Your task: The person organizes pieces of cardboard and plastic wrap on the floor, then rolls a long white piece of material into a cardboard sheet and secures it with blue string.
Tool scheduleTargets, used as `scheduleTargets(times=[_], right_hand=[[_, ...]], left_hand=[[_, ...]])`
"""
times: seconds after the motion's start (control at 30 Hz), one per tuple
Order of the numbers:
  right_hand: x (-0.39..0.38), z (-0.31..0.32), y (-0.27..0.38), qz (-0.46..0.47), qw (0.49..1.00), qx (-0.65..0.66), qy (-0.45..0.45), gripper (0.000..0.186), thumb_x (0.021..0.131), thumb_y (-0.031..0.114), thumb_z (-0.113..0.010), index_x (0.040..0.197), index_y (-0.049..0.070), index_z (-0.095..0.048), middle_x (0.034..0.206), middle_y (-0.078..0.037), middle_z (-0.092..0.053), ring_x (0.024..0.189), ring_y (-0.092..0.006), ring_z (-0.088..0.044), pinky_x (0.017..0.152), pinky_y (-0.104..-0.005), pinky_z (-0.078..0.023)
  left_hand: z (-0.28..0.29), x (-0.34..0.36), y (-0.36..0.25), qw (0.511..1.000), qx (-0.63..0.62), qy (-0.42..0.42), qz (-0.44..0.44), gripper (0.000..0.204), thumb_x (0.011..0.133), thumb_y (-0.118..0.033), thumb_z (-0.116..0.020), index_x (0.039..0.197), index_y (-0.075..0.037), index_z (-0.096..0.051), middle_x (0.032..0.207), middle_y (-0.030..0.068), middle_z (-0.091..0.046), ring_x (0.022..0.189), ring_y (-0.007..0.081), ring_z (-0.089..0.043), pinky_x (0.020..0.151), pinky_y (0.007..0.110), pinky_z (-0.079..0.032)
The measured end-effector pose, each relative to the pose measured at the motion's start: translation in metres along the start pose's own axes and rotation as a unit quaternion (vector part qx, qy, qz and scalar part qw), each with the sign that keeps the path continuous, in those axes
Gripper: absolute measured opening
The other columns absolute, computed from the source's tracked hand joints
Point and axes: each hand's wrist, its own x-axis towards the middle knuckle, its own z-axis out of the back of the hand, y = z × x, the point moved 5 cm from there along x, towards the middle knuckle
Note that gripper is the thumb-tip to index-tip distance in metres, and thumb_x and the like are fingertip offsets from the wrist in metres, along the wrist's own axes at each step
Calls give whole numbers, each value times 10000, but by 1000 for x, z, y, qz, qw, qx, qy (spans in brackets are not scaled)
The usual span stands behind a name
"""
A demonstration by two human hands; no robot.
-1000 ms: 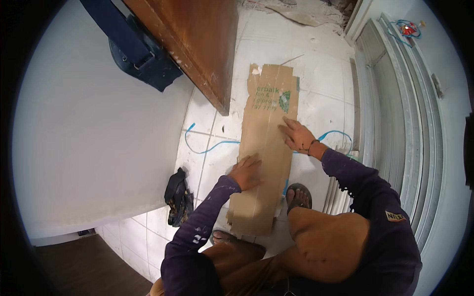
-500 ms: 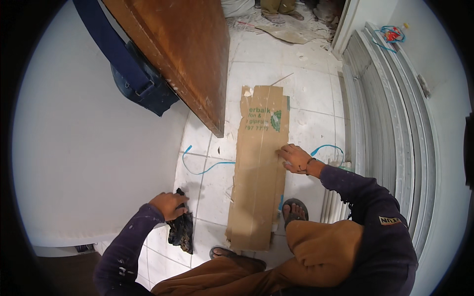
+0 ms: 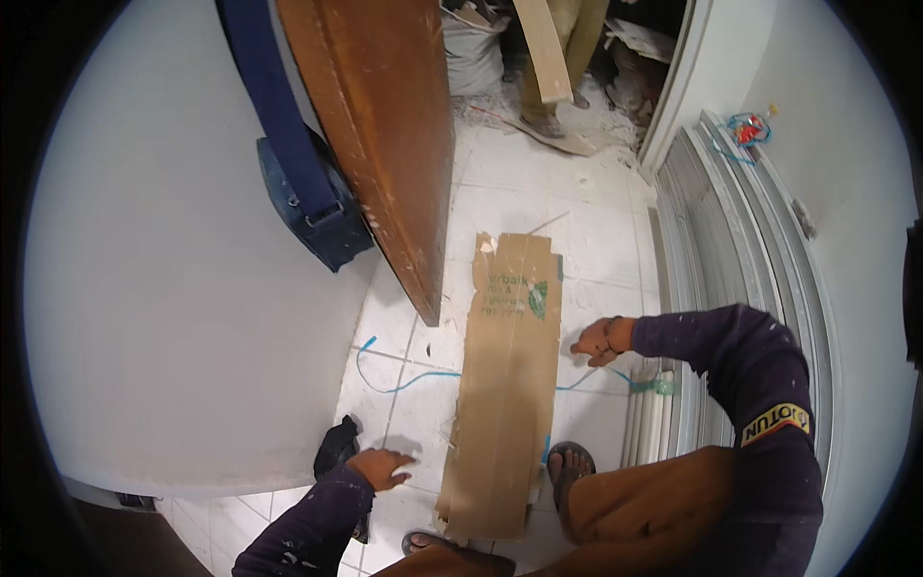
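Observation:
A long flat sheet of brown cardboard (image 3: 505,413) with torn edges and green print lies lengthwise on the floor before me. My left hand (image 3: 381,469) hovers left of its lower half, fingers stretched and holding nothing. Beside that hand a crumpled black item (image 3: 336,448) lies against the wall, partly hidden by my sleeve; its kind is unclear. My right hand (image 3: 598,342) is just off the cardboard's right edge, fingers apart and empty. Beneath the sheet runs a thin blue strap (image 3: 413,382), its ends emerging on both sides.
A brown wooden door (image 3: 385,144) stands ajar at left, near a hanging dark blue bag (image 3: 312,207). Metal panels (image 3: 731,240) lean along the right wall. In the doorway a person's legs (image 3: 567,58) show beside a white sack (image 3: 473,58) and debris.
My left hand has left the black item and moved right. My right hand has come off the cardboard. The view has tipped up, showing more of the person, with a hanging strip of board.

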Motion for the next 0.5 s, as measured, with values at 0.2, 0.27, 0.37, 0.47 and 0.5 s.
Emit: scheduleTargets(times=[0.2, 0.27, 0.37, 0.47, 0.5], right_hand=[[19, 27, -40, -230, 909, 199, -287, 447, 901, 341, -625, 1274, 95, -606, 1022, -249, -734, 994, -440, -702, 874, -532, -560], [1, 35, -92, -288, 793, 286, -454, 455, 963, 385, -628, 1275, 56, -593, 981, -261, -726, 955, -416, -714, 847, -488, -568], [-51, 72, -193, -340, 582, 430, -600, 788, 921, 628, -686, 1371, -1, -533, 1015, -191, -715, 924, -285, -698, 787, -422, -554], [-32, 169, -180, -182, 540, 553, -608, 1055, 842, 784, -658, 1552, 50, -394, 1290, -167, -593, 1148, -285, -569, 909, -446, -520], [-29, 192, -181, -179, 547, 541, -613, 1064, 844, 760, -677, 1568, 47, -363, 1321, -174, -593, 1205, -300, -563, 951, -454, -510]], left_hand=[[-38, -20, 8, 997, -71, 10, 20, 439, 1011, -396, -608, 1371, -147, -635, 1169, 165, -728, 1061, 389, -696, 925, 485, -552], [-46, -19, 1, 992, -128, -15, 13, 427, 1006, -361, -630, 1361, -124, -636, 1154, 172, -735, 1065, 386, -697, 920, 466, -553], [-56, -1, -17, 989, -148, -3, -26, 398, 1005, -329, -630, 1329, -98, -653, 1152, 176, -738, 1063, 372, -702, 928, 452, -554], [-65, -25, -28, 987, -162, -2, -10, 337, 1005, -288, -613, 1253, -76, -697, 1177, 172, -737, 1057, 368, -705, 940, 448, -553], [-67, -23, -31, 986, -167, -11, -24, 317, 1002, -271, -610, 1231, -76, -710, 1189, 170, -735, 1057, 372, -705, 943, 451, -552]])
